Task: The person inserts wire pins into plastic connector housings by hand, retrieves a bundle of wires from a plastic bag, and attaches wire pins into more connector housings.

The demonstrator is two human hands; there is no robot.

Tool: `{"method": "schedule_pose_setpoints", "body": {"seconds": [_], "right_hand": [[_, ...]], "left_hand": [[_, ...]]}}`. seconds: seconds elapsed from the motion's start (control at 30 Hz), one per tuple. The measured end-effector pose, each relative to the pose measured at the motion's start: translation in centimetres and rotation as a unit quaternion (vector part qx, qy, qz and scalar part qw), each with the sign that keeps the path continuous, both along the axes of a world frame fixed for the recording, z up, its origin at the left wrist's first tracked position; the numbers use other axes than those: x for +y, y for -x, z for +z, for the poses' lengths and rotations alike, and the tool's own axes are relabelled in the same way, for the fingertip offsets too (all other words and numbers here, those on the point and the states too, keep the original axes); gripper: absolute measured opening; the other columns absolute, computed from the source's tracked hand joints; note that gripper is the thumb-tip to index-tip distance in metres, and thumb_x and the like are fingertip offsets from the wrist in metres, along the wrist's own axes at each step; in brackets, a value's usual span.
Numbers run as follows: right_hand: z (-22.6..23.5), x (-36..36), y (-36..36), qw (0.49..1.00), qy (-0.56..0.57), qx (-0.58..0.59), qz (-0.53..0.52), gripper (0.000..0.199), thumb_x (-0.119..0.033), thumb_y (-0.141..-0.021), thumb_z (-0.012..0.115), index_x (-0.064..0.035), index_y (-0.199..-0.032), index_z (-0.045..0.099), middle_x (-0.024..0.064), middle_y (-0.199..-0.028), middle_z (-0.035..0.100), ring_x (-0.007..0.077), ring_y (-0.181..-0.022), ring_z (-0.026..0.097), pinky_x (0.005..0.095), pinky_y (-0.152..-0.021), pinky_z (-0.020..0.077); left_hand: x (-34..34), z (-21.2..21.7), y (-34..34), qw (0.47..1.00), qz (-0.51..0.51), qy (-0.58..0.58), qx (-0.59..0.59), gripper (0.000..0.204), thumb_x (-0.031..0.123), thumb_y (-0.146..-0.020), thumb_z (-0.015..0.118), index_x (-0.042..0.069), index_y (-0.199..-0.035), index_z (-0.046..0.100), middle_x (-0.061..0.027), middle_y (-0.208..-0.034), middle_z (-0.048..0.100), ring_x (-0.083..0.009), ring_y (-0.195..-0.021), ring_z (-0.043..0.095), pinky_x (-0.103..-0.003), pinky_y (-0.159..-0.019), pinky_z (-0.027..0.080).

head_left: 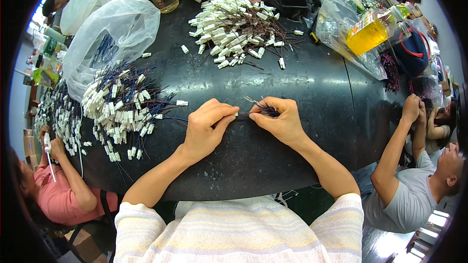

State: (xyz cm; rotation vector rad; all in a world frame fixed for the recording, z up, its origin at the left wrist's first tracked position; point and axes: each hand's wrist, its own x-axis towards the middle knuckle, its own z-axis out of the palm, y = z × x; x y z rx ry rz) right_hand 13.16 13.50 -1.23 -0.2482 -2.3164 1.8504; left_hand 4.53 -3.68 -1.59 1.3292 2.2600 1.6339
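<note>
Left hand (207,124) pinched a small white piece (237,114), probably a connector; right hand (280,121) had thumb and forefinger closed near a thin wire (244,113) between the hands, with a bunch (268,110) of dark wires in its grip. All sat over the table (273,175), right of the near pile (124,102). Risks: fingers hid most of the piece, so a wrong orientation could have gone unnoticed. Bunch ends fanned out, so one could have slipped or snagged. A blue wire (174,119) ran from the pile toward the left hand; catching it could have dragged connectors along. Exact contact on the wire: couldn't tell.
</note>
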Motion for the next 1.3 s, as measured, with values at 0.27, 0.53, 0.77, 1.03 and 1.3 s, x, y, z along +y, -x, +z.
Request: {"method": "schedule_pose_setpoints", "body": {"seconds": [0.27,0.53,0.77,1.03,1.3], "right_hand": [[0.1,0.2,0.2,0.998,0.057,-0.014,-0.009,0.009,-0.005,-0.073,0.065,0.0016,-0.078,0.062,-0.0026,-0.066,0.057,0.0012,-0.061,0.046,0.0173,-0.053,0.0372],[0.5,0.1,0.2,0.996,0.090,-0.024,-0.002,0.008,-0.004,-0.074,0.065,0.0016,-0.080,0.063,-0.0026,-0.067,0.058,0.0014,-0.062,0.047,0.0170,-0.054,0.0383],[-0.1,0.0,0.1,0.995,0.096,-0.006,0.003,0.007,-0.004,-0.075,0.066,0.0014,-0.078,0.064,-0.0038,-0.065,0.057,0.0005,-0.061,0.047,0.0160,-0.053,0.0368],[-0.1,0.0,0.1,0.998,0.063,0.005,0.008,0.010,-0.006,-0.074,0.066,0.0026,-0.078,0.063,-0.0032,-0.065,0.057,0.0010,-0.062,0.047,0.0177,-0.053,0.0381],[0.0,1.7,0.3,0.987,0.149,-0.034,-0.050,0.004,-0.001,-0.073,0.062,0.0016,-0.076,0.061,-0.0022,-0.061,0.053,0.0018,-0.048,0.041,0.0173,-0.042,0.0288]], "left_hand": [[0.3,0.6,-0.1,1.000,0.008,0.012,-0.013,0.016,-0.006,-0.072,0.062,-0.002,-0.088,0.063,-0.0103,-0.075,0.061,-0.0171,-0.066,0.057,-0.025,-0.058,0.044],[0.3,0.8,-0.3,0.999,0.026,-0.003,-0.032,0.016,-0.005,-0.071,0.064,-0.002,-0.087,0.064,-0.0110,-0.071,0.060,-0.0187,-0.062,0.057,-0.026,-0.056,0.044],[0.3,0.5,-0.5,1.000,0.022,-0.010,-0.018,0.017,-0.006,-0.070,0.063,-0.002,-0.087,0.064,-0.0108,-0.074,0.062,-0.0180,-0.065,0.058,-0.026,-0.058,0.045],[0.6,0.6,-0.6,0.999,0.002,-0.002,0.035,0.018,-0.008,-0.069,0.063,-0.002,-0.087,0.063,-0.0106,-0.076,0.062,-0.0180,-0.066,0.059,-0.026,-0.059,0.046],[-0.7,1.3,0.0,0.996,-0.005,0.047,-0.081,0.016,-0.006,-0.073,0.062,-0.002,-0.088,0.063,-0.0075,-0.076,0.061,-0.0123,-0.067,0.057,-0.024,-0.059,0.044]]}}
